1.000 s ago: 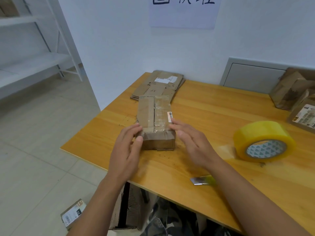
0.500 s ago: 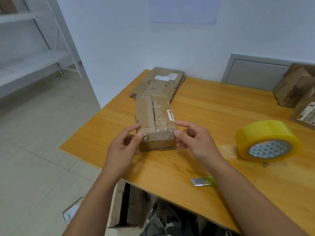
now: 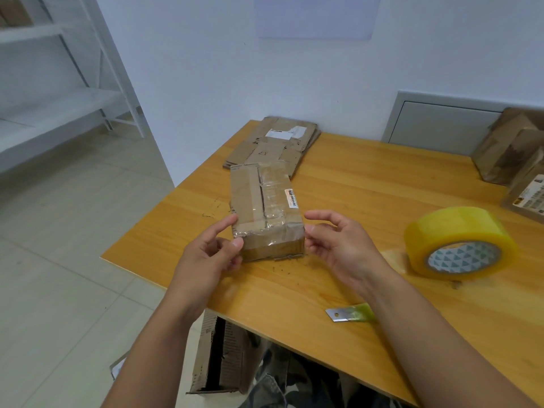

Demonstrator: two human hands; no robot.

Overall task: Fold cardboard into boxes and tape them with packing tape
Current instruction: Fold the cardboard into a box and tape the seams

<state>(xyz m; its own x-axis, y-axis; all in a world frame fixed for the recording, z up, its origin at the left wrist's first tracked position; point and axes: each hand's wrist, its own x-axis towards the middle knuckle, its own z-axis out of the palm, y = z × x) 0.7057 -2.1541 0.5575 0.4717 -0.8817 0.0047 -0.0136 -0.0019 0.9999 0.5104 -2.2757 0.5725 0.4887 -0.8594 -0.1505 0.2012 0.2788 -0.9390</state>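
A small brown cardboard box, closed and wrapped in clear tape, lies on the wooden table with its short end facing me. My left hand pinches the box's near left corner, thumb on the end face and index finger at the left edge. My right hand is at the near right corner, its curved thumb and index fingertips just touching the box's side. A large roll of yellow packing tape stands on the table to the right of my right hand.
A small blade with a tape scrap lies near the table's front edge. Flattened cardboard sheets are stacked behind the box. Taped boxes sit at the far right. An open carton stands under the table; a white shelf is at left.
My hands stopped pressing the tape over the box's near end and shifted to its two near corners. The right hand's fingers loosened and drew slightly off the box.
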